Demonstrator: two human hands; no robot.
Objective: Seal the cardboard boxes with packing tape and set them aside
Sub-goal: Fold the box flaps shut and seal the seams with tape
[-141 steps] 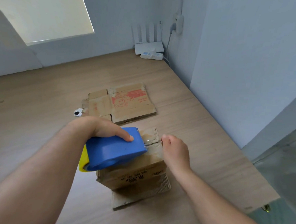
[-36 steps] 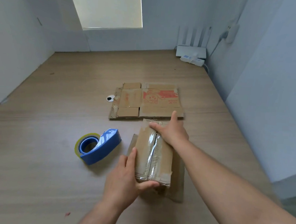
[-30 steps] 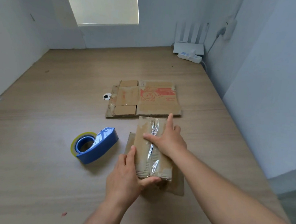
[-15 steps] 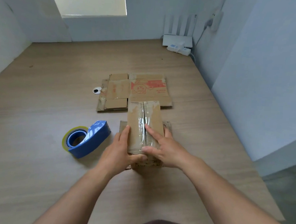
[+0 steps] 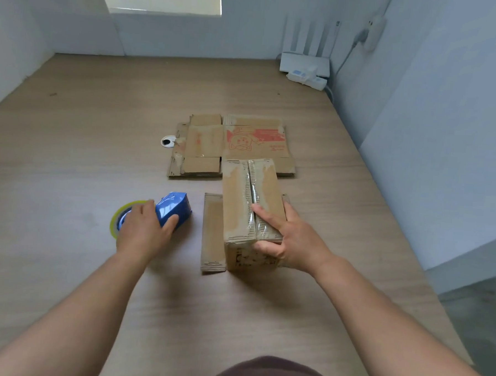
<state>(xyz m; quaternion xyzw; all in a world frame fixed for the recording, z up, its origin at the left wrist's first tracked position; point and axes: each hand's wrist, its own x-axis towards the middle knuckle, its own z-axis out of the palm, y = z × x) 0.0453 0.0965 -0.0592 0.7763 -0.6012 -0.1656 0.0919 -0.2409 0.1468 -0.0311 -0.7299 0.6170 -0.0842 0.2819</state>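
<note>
A small cardboard box (image 5: 242,196) stands on the wooden table, its top seam covered with clear tape. It rests on a flat piece of cardboard (image 5: 211,232). My right hand (image 5: 287,238) grips the box's near right corner, fingers on the top and thumb on the front face. To the left, my left hand (image 5: 144,231) closes over the blue tape dispenser (image 5: 174,209), which lies on the table with its yellowish tape roll (image 5: 116,218) showing beside the hand.
A flattened cardboard box (image 5: 234,145) with red print lies just behind the small box. A small white grommet (image 5: 168,141) sits at its left. A white router (image 5: 305,65) and power strip (image 5: 307,78) stand at the far right corner. Walls close the right side.
My left hand left the box and moved left onto the tape dispenser. My right hand slid from the top seam to the box's near right corner.
</note>
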